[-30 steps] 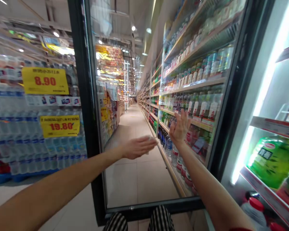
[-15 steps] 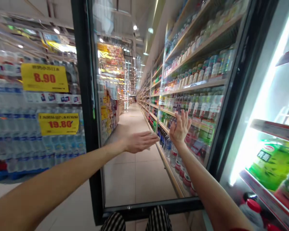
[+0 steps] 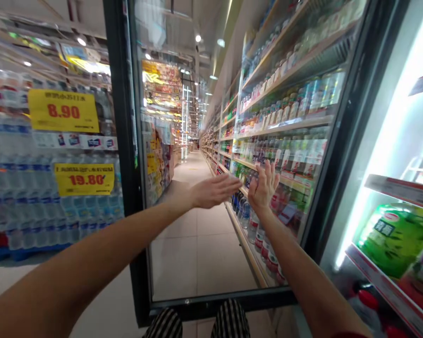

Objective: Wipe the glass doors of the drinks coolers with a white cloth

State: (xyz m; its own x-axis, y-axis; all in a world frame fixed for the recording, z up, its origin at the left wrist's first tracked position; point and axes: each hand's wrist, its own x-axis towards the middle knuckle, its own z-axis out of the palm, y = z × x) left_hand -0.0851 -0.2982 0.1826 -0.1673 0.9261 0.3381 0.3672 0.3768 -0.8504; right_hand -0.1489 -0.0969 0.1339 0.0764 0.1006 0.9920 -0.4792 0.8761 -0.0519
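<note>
In front of me stands a glass cooler door (image 3: 176, 267) with a black frame, swung open from the lit cooler. My left hand (image 3: 216, 190) lies flat along the pane with its fingers stretched out towards the right. Its fingertips are slightly blurred, and I cannot make out anything beneath the palm. Close beside it, my right hand (image 3: 263, 188) is raised with fingers up and apart, at the glass, holding nothing. Whether the right hand presses on the pane I cannot tell. Shelved drinks show in the glass behind both hands.
Inside the cooler on the right, a green bottle (image 3: 391, 237) stands on a shelf above a red-capped bottle (image 3: 366, 305). Stacked water bottles with yellow price signs (image 3: 63, 111) are on the left. My knees in striped trousers (image 3: 231, 319) are below the door.
My left hand has slid right and slightly up across the pane, closer to the right hand. The right hand has stayed almost in place.
</note>
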